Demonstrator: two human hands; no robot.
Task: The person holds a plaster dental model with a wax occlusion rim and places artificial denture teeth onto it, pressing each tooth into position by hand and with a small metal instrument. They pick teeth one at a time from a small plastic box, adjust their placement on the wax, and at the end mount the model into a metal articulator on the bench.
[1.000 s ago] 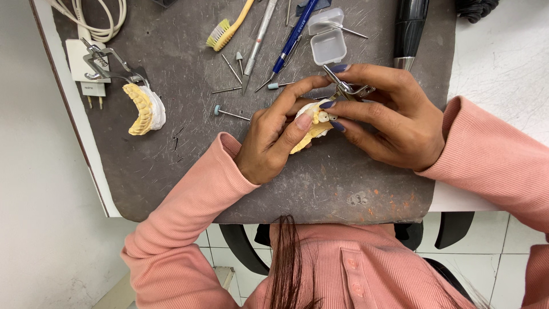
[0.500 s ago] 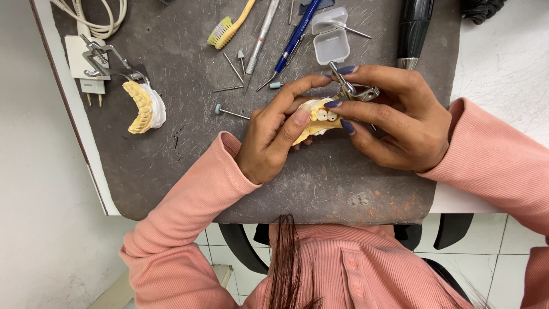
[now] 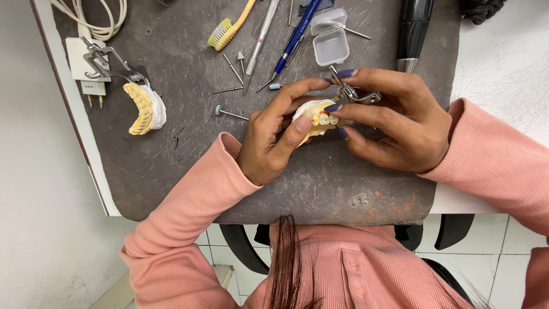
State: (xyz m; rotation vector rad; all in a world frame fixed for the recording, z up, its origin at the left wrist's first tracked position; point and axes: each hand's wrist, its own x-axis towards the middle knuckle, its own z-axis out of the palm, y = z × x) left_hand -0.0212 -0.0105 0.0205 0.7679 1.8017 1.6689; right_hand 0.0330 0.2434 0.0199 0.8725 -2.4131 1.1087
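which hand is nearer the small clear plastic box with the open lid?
Right. The right hand lies just below the small clear plastic box, its index fingertip almost under it. The left hand sits lower and further left, holding the yellow-and-white dental cast.

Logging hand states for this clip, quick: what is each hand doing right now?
Left hand: closed around the dental model, thumb and fingers gripping it.
Right hand: pinches a small metal tool and steadies the same model.
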